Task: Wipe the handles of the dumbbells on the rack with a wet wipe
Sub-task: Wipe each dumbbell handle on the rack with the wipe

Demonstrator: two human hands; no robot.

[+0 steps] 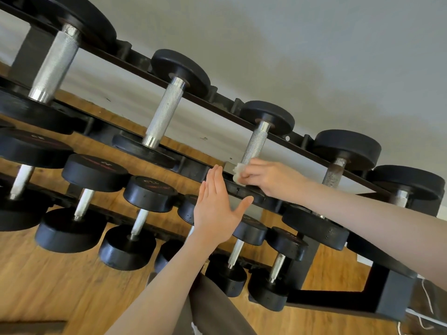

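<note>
Two hands are at the top tier of the dumbbell rack (285, 137). The right hand (268, 178) is closed around a crumpled wet wipe (238, 171), pinching it against the lower end of the third dumbbell's knurled handle (255, 143), close to the front rail. The left hand (216, 209) is flat and spread, fingers together and thumb out, holding nothing, its fingertips near or touching the front rail just left of the wipe; contact cannot be judged.

Risks as I read them: the wipe is small and bunched, so it may cover only one side of the handle and leave the underside unwiped. Coarse knurling could snag or shred it. Pushing hard along the bar might roll the dumbbell in its cradle. The rusty-looking handle (335, 171) next along could stain the wipe.
</note>
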